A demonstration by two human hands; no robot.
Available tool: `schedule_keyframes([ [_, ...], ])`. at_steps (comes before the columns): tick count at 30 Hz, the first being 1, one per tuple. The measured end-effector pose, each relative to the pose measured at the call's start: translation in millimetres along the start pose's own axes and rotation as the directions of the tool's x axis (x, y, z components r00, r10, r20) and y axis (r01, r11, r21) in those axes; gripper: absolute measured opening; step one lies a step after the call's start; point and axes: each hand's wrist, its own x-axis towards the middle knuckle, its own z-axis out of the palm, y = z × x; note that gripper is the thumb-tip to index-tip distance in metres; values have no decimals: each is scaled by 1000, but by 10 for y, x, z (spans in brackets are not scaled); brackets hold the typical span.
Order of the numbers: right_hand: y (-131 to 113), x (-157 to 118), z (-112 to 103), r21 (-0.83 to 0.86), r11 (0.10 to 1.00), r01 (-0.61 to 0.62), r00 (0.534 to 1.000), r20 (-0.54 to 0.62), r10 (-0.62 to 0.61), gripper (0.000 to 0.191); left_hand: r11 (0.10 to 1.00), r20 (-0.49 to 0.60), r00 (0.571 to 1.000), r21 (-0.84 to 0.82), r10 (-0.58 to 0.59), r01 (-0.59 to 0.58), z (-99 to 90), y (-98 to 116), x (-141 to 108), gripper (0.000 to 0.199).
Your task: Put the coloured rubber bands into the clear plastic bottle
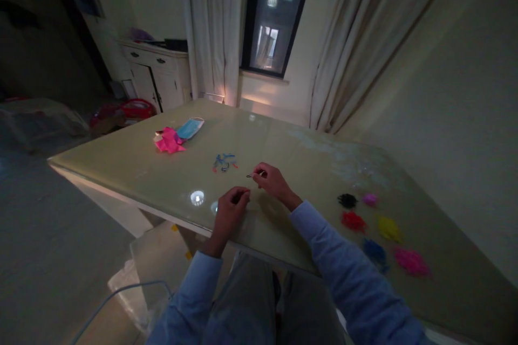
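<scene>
The dark piece (249,176) (small, slim) points left, long axis sideways.

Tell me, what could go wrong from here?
The tiny dark piece could slip from the right hand, as it looks so slight. If dropped, it might get mixed up with the scattered bits nearby. The right sleeve could also brush the blue pile close beside it.
</scene>
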Motion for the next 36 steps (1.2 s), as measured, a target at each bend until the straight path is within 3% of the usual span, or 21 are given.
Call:
schedule_keyframes([
  [2, 35, -326, -224, 252, 966, -60, 997, -38, 71, 10, 998, 3, 1000, 56, -5, 4, -4, 10, 5, 28],
  [4, 66, -701, -482, 551, 828, -102, 980, -87, 178, 17, 992, 14, 1000, 124, -4, 2, -6, 8, 15, 29],
  [6, 80, -1098, -746, 736, 672, -78, 929, -192, 318, 22, 982, 27, 1000, 187, -4, -1, -12, -2, 26, 31],
  [9, 58, -1645, -1081, 875, 477, 81, 825, -327, 460, 25, 960, 37, 999, 279, -4, -7, -28, -15, 35, 34],
  [11, 18, -1926, -1236, 891, 423, 165, 775, -383, 504, 23, 931, 47, 999, 365, 3, -20, -34, -13, 32, 36],
  [16, -86, -2245, -1397, 853, 481, 201, 731, -458, 506, 15, 809, 164, 986, 573, 40, -128, 9, 8, 20, 41],
  [22, -128, -2184, -1398, 835, 514, 198, 757, -463, 460, 17, 649, 250, 968, 731, 36, -213, 64, 10, 66, 47],
  [30, -129, -2128, -1440, 854, 484, 190, 765, -438, 473, 17, 607, 271, 961, 756, 50, -244, 51, -19, 67, 49],
  [36, 190, -2184, -1829, 722, 691, -32, 771, -422, 477, 24, 624, 264, 963, 745, 47, -235, 45, -16, 58, 49],
])
